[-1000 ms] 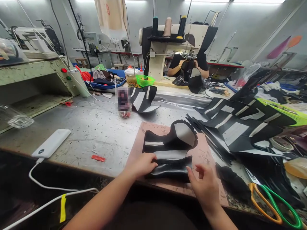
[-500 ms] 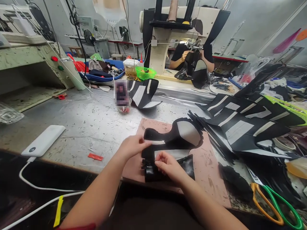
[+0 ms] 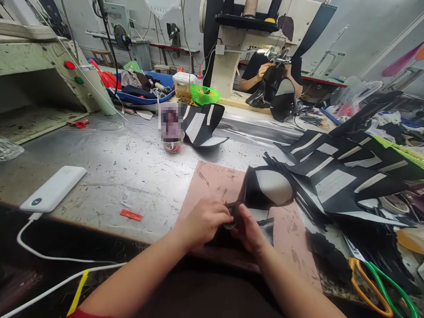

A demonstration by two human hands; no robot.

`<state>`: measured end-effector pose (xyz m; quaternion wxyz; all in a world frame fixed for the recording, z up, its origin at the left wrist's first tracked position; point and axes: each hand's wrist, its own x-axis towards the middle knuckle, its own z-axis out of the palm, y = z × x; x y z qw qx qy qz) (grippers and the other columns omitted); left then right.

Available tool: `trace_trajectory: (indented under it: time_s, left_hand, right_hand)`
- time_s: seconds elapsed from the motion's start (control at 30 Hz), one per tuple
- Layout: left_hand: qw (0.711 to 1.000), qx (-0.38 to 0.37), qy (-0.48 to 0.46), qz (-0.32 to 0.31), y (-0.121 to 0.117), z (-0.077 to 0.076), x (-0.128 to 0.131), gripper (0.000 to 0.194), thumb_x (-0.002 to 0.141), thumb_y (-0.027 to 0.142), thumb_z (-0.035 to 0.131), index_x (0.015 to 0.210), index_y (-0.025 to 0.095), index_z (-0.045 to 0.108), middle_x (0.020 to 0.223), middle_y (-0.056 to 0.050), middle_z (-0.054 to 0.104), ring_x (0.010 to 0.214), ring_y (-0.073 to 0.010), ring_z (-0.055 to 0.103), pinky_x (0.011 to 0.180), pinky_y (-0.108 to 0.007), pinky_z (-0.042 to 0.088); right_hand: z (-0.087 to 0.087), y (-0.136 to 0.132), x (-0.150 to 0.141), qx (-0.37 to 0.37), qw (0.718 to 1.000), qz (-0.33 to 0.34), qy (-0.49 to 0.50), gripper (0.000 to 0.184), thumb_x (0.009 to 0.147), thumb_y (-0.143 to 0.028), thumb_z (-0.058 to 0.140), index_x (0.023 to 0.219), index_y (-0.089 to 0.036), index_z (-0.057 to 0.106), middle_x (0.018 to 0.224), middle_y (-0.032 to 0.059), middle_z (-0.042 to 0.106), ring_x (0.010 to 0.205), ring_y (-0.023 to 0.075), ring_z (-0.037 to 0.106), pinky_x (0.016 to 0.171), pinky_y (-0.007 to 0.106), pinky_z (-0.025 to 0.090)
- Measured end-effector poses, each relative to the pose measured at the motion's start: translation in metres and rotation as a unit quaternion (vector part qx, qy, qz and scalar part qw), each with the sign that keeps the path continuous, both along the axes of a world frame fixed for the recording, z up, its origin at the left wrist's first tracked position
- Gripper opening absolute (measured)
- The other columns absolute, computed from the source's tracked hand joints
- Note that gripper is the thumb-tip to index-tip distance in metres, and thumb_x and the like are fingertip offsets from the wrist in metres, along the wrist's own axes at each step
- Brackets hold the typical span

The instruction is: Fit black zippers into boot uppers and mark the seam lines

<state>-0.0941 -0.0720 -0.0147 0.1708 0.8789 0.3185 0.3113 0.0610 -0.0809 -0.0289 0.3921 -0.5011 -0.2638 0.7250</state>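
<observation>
The black panel, with its pale grey patch, is held over the pink mat, at the near edge of the bench. Its folded end is pinched by the left hand, the fingertips being drawn close together on it. The same end is gripped between the thumb and fingers of the right hand, by which the gap is kept narrow. Beneath the panel, another black piece is partly hidden by the hands.

Beyond the mat's right edge, black strips and black panels with white bands are spread, the panels being overlapped. Scissors with orange and green handles are placed towards the bench's near right corner, with black scraps beside them. Near the bench's near edge, left of the mat, a white power bank and a small red tag are laid apart from each other.

Past the mat's far edge, a blurred upright object is seen at a clear cup, with a banded black piece just beside it. Farther back, dark material is held by a person at a sewing machine
</observation>
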Motion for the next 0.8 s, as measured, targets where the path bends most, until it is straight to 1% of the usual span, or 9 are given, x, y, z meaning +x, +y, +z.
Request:
trace_trajectory:
  time_s: [0.1, 0.13, 0.2, 0.3, 0.4, 0.5, 0.6, 0.73, 0.8]
  left_hand:
    - [0.993, 0.093, 0.054, 0.052, -0.029, -0.014, -0.009, 0.018, 0.083, 0.014, 0.046, 0.093, 0.016, 0.061, 0.090, -0.004, 0.065, 0.089, -0.0179, 0.053, 0.080, -0.031, 0.039]
    - [0.989, 0.112, 0.062, 0.070, -0.038, -0.021, -0.012, 0.016, 0.084, 0.018, 0.049, 0.094, 0.015, 0.061, 0.090, -0.005, 0.064, 0.090, -0.0189, 0.052, 0.080, -0.032, 0.039]
    - [0.985, 0.130, 0.081, 0.079, -0.054, -0.033, -0.017, 0.022, 0.084, 0.028, 0.052, 0.097, 0.012, 0.060, 0.092, -0.006, 0.064, 0.090, -0.0203, 0.052, 0.080, -0.033, 0.038]
    - [0.982, 0.127, 0.118, 0.076, -0.069, -0.045, -0.019, 0.025, 0.085, 0.027, 0.048, 0.102, 0.011, 0.058, 0.098, -0.006, 0.063, 0.096, -0.0207, 0.052, 0.083, -0.033, 0.037]
    - [0.979, 0.127, 0.129, 0.089, -0.070, -0.048, -0.019, 0.021, 0.084, 0.019, 0.048, 0.101, 0.014, 0.059, 0.101, -0.006, 0.062, 0.104, -0.0214, 0.049, 0.089, -0.034, 0.035]
    - [0.979, 0.127, 0.134, 0.085, -0.063, -0.046, -0.021, 0.019, 0.083, 0.022, 0.049, 0.098, 0.021, 0.060, 0.102, -0.005, 0.060, 0.106, -0.0234, 0.048, 0.091, -0.036, 0.035]
    - [0.975, 0.128, 0.157, 0.088, -0.062, -0.047, -0.023, 0.021, 0.082, 0.022, 0.049, 0.100, 0.025, 0.060, 0.104, -0.005, 0.059, 0.103, -0.0237, 0.050, 0.086, -0.036, 0.037]
    - [0.969, 0.136, 0.175, 0.108, -0.070, -0.053, -0.021, 0.028, 0.079, 0.014, 0.047, 0.103, 0.021, 0.059, 0.108, -0.008, 0.059, 0.109, -0.0257, 0.049, 0.088, -0.038, 0.036]
    - [0.968, 0.142, 0.169, 0.120, -0.074, -0.056, -0.019, 0.028, 0.079, 0.013, 0.046, 0.103, 0.020, 0.060, 0.108, -0.009, 0.060, 0.110, -0.0263, 0.050, 0.091, -0.039, 0.035]
  right_hand:
    - [-0.002, -0.001, -0.003, -0.032, 0.995, -0.058, -0.069, 0.030, 0.047, -0.033, 0.065, 0.068, -0.017, 0.050, 0.052, -0.0063, 0.048, 0.042, 0.0050, 0.037, 0.036, 0.015, 0.023]
    - [-0.003, -0.001, -0.003, -0.041, 0.993, -0.074, -0.082, 0.028, 0.046, -0.030, 0.063, 0.066, -0.018, 0.048, 0.051, -0.0070, 0.047, 0.042, 0.0053, 0.037, 0.036, 0.015, 0.024]
    - [-0.003, -0.001, -0.002, -0.045, 0.990, -0.095, -0.090, 0.025, 0.044, -0.028, 0.060, 0.061, -0.018, 0.045, 0.048, -0.0081, 0.045, 0.042, 0.0050, 0.037, 0.035, 0.015, 0.024]
    - [-0.002, -0.001, -0.003, -0.010, 0.995, -0.042, -0.090, 0.023, 0.046, -0.029, 0.063, 0.057, -0.018, 0.046, 0.046, -0.0082, 0.045, 0.039, 0.0041, 0.036, 0.035, 0.015, 0.022]
    - [0.000, -0.002, -0.007, 0.028, 0.988, 0.027, -0.147, 0.023, 0.050, -0.033, 0.067, 0.054, -0.016, 0.052, 0.044, -0.0050, 0.049, 0.038, 0.0058, 0.040, 0.036, 0.018, 0.027]
    - [0.001, -0.003, -0.012, 0.014, 0.966, 0.055, -0.253, 0.022, 0.058, -0.033, 0.066, 0.051, -0.015, 0.057, 0.045, -0.0017, 0.054, 0.040, 0.0077, 0.045, 0.042, 0.021, 0.035]
    - [0.003, -0.004, -0.016, -0.010, 0.940, 0.075, -0.334, 0.023, 0.064, -0.032, 0.065, 0.049, -0.016, 0.059, 0.047, -0.0002, 0.057, 0.045, 0.0101, 0.051, 0.049, 0.023, 0.040]
    - [0.006, -0.006, -0.021, -0.026, 0.913, 0.095, -0.397, 0.027, 0.068, -0.036, 0.063, 0.049, -0.017, 0.059, 0.054, 0.0026, 0.063, 0.055, 0.0144, 0.060, 0.056, 0.024, 0.045]
    - [0.005, -0.007, -0.024, 0.002, 0.903, 0.100, -0.417, 0.027, 0.069, -0.036, 0.061, 0.050, -0.017, 0.060, 0.055, 0.0040, 0.065, 0.056, 0.0161, 0.062, 0.056, 0.024, 0.046]
